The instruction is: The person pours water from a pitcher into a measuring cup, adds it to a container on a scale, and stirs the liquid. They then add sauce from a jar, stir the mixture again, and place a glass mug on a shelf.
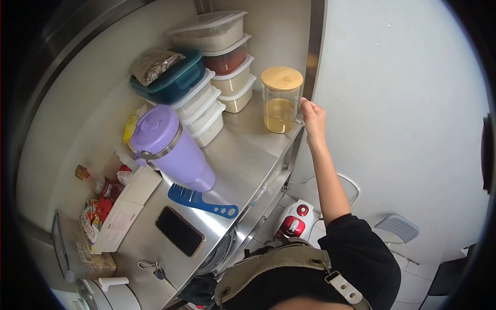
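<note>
My right hand (313, 123) is closed round the handle of a clear glass jug (279, 114) at the far end of the steel counter. A round wooden lid (282, 78) covers the jug, and its lower part looks pale yellow. The jug stands upright close to the counter's edge. Left of it rise stacked plastic containers (235, 82) with white lids. Nearer to me, a purple tumbler (173, 150) stands beside a blue comb (202, 201) and a black phone (180, 231). My left hand is out of view.
A teal bin (173, 77) with a bag on it tops another container stack. A white box (124, 209) holding packets and bottles lines the wall. Keys (160, 273) lie near a white pot (106, 295). Below the counter sits a red-and-white appliance (295, 219).
</note>
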Motion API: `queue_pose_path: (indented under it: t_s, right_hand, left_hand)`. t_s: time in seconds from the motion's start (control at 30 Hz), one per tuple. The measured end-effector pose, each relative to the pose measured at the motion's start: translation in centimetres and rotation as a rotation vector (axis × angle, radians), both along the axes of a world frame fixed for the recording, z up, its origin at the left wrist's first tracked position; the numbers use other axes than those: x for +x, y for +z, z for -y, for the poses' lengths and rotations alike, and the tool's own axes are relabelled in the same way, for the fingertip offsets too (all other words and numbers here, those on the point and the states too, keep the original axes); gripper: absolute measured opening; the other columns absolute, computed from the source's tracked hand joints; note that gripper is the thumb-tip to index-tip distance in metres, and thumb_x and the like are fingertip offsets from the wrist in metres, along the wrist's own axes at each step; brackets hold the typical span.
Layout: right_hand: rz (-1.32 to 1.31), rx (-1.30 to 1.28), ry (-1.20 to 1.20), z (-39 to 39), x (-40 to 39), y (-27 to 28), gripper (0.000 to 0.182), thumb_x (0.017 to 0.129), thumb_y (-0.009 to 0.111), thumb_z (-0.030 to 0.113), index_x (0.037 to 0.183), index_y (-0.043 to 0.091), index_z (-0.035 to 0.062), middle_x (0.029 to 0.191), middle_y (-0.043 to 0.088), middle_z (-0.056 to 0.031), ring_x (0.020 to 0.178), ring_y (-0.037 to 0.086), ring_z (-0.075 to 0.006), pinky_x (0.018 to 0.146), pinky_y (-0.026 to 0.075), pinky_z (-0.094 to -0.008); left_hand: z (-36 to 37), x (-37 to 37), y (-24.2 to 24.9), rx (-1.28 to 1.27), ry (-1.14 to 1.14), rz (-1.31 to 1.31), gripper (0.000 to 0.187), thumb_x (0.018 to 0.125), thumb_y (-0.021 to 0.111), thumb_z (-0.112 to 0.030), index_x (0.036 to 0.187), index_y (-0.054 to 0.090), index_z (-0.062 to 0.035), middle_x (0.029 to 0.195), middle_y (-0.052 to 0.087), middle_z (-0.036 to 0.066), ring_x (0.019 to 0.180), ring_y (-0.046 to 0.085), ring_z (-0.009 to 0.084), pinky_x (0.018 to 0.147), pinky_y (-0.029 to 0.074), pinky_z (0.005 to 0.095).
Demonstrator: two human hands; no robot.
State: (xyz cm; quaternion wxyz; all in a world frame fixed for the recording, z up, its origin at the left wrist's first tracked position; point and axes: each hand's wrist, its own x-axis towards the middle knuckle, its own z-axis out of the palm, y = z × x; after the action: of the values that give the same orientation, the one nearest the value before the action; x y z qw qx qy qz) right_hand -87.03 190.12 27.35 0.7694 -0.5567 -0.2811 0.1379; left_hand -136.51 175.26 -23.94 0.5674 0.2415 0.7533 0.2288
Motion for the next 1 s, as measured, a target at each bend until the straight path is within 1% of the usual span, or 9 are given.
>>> queue_pose_path:
  t_s: [0.2,0.23,0.4,0.5,0.6,0.67,0.73,0.93,1.0]
  right_hand:
    - [0.024,-0.005,0.082,-1.1,0.6,0.8,0.036,0.088,0.059,0.025,0.058,0.049,0.0071,0.056,0.037,0.0076,0.053,0.032,-0.0033,0.049,0.026,-0.0217]
    - [0.084,0.006,0.129,-1.7,2.0,-0.7,0.027,0.089,0.059,0.026,0.073,0.053,0.0050,0.063,0.044,0.0042,0.060,0.040,-0.0048,0.054,0.034,-0.0212]
    - [0.249,0.025,-0.178,4.4,2.6,-7.7,0.028,0.089,0.059,0.025,0.101,0.046,0.0031,0.087,0.052,-0.0063,0.083,0.050,-0.0150,0.077,0.043,-0.0291]
    - [0.236,-0.379,-0.168,14.3,2.2,-19.3,0.031,0.088,0.057,0.026,0.103,0.045,0.0012,0.086,0.052,-0.0120,0.083,0.053,-0.0227,0.076,0.043,-0.0329]
    - [0.258,-0.885,-0.087,30.8,-1.7,-29.7,0.047,0.084,0.061,0.031,0.115,0.043,0.0012,0.105,0.055,-0.0256,0.093,0.058,-0.0404,0.079,0.047,-0.0437]
    - [0.201,-1.373,-0.008,43.0,-5.6,-28.4,0.049,0.084,0.059,0.035,0.120,0.043,0.0062,0.110,0.055,-0.0252,0.097,0.056,-0.0419,0.084,0.046,-0.0456]
    - [-0.024,-1.558,-0.082,54.9,-9.4,-30.5,0.049,0.083,0.059,0.038,0.121,0.045,0.0109,0.113,0.055,-0.0233,0.100,0.055,-0.0414,0.087,0.045,-0.0455]
    - [-0.797,-1.554,-0.800,84.6,-22.2,-32.5,0.047,0.083,0.056,0.038,0.113,0.052,0.0028,0.110,0.059,-0.0245,0.105,0.056,-0.0381,0.088,0.046,-0.0452]
    - [-1.032,-1.557,-0.936,90.2,-24.3,-29.7,0.051,0.080,0.058,0.039,0.115,0.052,0.0022,0.109,0.058,-0.0249,0.104,0.056,-0.0390,0.091,0.044,-0.0443]
  left_hand:
    - [-0.8,0.5,0.8,-0.027,-0.013,-0.007,0.039,0.074,0.060,-0.028,0.107,0.054,-0.0082,0.104,0.052,0.016,0.091,0.053,0.0322,0.076,0.044,0.0475]
    - [-1.2,0.9,1.0,-0.033,-0.021,-0.007,0.039,0.074,0.059,-0.028,0.107,0.054,-0.0082,0.104,0.053,0.016,0.091,0.053,0.0320,0.076,0.044,0.0474]
    - [-4.5,3.1,1.8,-0.049,-0.158,-0.028,0.038,0.075,0.059,-0.029,0.106,0.055,-0.0084,0.103,0.053,0.016,0.089,0.053,0.0310,0.074,0.044,0.0472]
    - [-7.0,5.9,1.8,-0.059,-0.304,-0.039,0.037,0.075,0.058,-0.029,0.105,0.055,-0.0085,0.102,0.053,0.015,0.088,0.053,0.0304,0.073,0.045,0.0471]
    - [-8.7,10.8,1.6,-0.062,-0.499,-0.050,0.036,0.076,0.058,-0.030,0.105,0.055,-0.0086,0.102,0.054,0.015,0.087,0.054,0.0298,0.072,0.045,0.0470]
    - [-9.1,15.1,1.4,-0.052,-0.637,-0.044,0.036,0.076,0.057,-0.031,0.104,0.055,-0.0087,0.101,0.054,0.015,0.086,0.054,0.0294,0.071,0.045,0.0469]
    - [-7.3,20.7,1.0,-0.052,-0.789,-0.032,0.036,0.076,0.057,-0.031,0.104,0.055,-0.0088,0.101,0.054,0.015,0.086,0.054,0.0290,0.070,0.045,0.0469]
    - [11.1,37.4,-3.9,-0.238,-1.257,0.126,0.035,0.077,0.056,-0.032,0.103,0.056,-0.0090,0.100,0.055,0.014,0.084,0.054,0.0278,0.068,0.046,0.0467]
    - [19.8,42.7,-6.2,-0.604,-1.680,0.163,0.043,0.081,0.056,-0.034,0.116,0.049,-0.0105,0.113,0.053,0.012,0.095,0.052,0.0280,0.078,0.043,0.0507]
